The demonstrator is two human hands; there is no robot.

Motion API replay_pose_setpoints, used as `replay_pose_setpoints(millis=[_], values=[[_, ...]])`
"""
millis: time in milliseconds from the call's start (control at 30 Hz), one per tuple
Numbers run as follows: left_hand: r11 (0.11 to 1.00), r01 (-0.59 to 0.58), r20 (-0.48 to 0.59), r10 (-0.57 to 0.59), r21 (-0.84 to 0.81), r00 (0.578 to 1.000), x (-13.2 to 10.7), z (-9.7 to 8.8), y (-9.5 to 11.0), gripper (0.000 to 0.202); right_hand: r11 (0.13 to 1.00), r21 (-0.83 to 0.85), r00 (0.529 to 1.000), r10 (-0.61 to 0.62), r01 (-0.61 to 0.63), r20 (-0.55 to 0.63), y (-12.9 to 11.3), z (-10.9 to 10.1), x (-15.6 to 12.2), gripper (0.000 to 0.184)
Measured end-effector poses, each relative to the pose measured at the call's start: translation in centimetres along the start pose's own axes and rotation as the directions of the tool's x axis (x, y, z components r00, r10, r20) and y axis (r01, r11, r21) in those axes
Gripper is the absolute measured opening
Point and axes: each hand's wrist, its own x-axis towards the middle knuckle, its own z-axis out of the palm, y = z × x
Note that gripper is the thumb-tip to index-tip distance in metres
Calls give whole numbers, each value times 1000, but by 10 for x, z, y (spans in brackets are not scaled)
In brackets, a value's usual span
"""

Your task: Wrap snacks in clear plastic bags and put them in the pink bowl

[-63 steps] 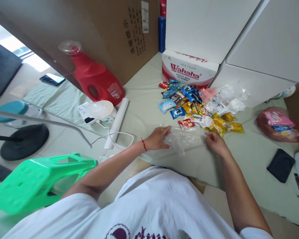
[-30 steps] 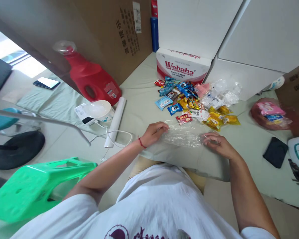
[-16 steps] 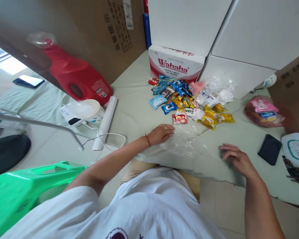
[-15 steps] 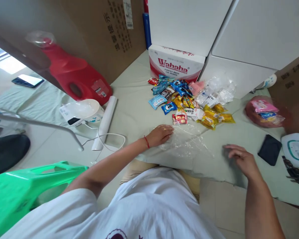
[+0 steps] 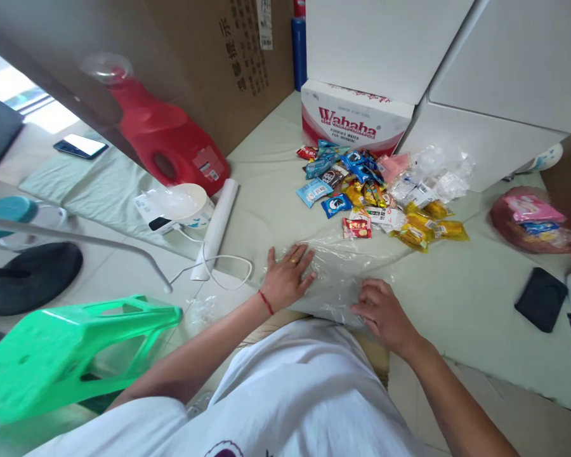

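A clear plastic bag (image 5: 330, 289) lies flattened on the pale green cloth in front of me, its edges hard to trace. My left hand (image 5: 289, 276) rests palm down on its left part, fingers spread, with a ring and a red wrist string. At the bag's right part is my right hand (image 5: 378, 311), fingers loosely bent and somewhat apart, touching the film; I see nothing gripped in it. Just beyond the bag lies a red snack packet (image 5: 356, 228). Behind it are a heap of blue packets (image 5: 337, 204) and several yellow-wrapped snacks (image 5: 413, 233).
A Wahaba-style white and red carton (image 5: 352, 120) stands behind the snacks. Crumpled clear wrappers (image 5: 450, 174) lie beside them. Leftward are a red jug (image 5: 171, 139), a paper cup (image 5: 190, 203), a white roll (image 5: 216, 225) and a green stool (image 5: 76, 343). A black pouch (image 5: 541, 299) lies right.
My right hand has moved left onto the bag. My left hand has shifted slightly left and spread its fingers. The bag looks more spread toward me; the camera view has turned a little left.
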Motion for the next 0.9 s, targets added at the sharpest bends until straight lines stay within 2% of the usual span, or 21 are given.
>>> replay_pose_setpoints(millis=[100,200,267,333,400,467,533,633,767,833,900], values=[[992,105,-39,-102,75,994,-17,-8,-8,50,998,-43,997,-37,34,-68,0,-1,-34,31],[984,143,-186,-121,110,975,-30,-16,-2,37,998,-56,996,14,-20,-94,-1,-1,-55,30],[983,116,-315,-65,145,947,-31,-20,11,29,996,-66,991,46,-55,-122,-1,0,-60,30],[983,-22,-356,86,180,930,-26,-19,27,29,995,-78,987,57,-69,-147,0,0,-59,30],[953,-234,-279,281,190,918,-13,-13,41,32,993,-90,985,57,-72,-160,2,-1,-56,30],[917,-360,-163,387,172,907,5,-3,45,34,991,-107,984,64,-82,-163,6,-4,-56,31],[935,-314,-96,332,163,939,22,7,40,38,986,-124,982,86,-107,-167,12,-10,-63,31],[976,-146,-66,158,162,985,37,13,22,47,977,-125,975,149,-171,-163,23,-24,-85,30],[980,-96,-25,102,173,995,41,12,6,55,964,-20,964,263,-264,-29,38,-59,-110,29],[979,-82,-28,89,188,996,44,12,5,58,938,33,936,346,-344,-62,48,-83,-103,28],[978,-70,-36,79,198,996,51,13,6,58,888,60,867,459,-457,-195,62,-105,-74,26]])
